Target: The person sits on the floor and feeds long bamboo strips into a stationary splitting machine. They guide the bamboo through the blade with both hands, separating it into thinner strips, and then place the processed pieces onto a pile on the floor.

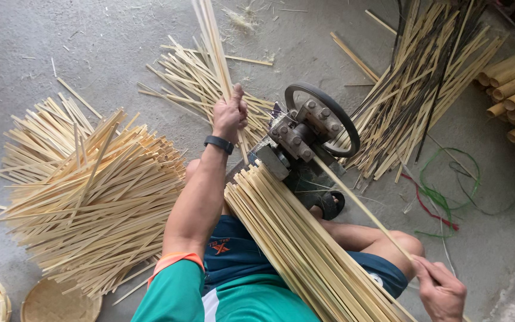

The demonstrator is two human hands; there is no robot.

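— Left hand (230,114)?
— Grip closed around split bamboo strips (214,42), held beyond the small wheeled machine (305,134).
— Right hand (441,290)?
— One thin strip (359,206) is pinched, fed into the machine; a bundle (305,250) is laid across the lap.

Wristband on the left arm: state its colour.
The wristband is black, seen in the head view.

No packages, labels, signs or screens are in view. The nearest to one is a small orange-red printed emblem (219,246) on the dark blue shorts (233,250), low in the picture beside the left forearm; its lettering is not reported.
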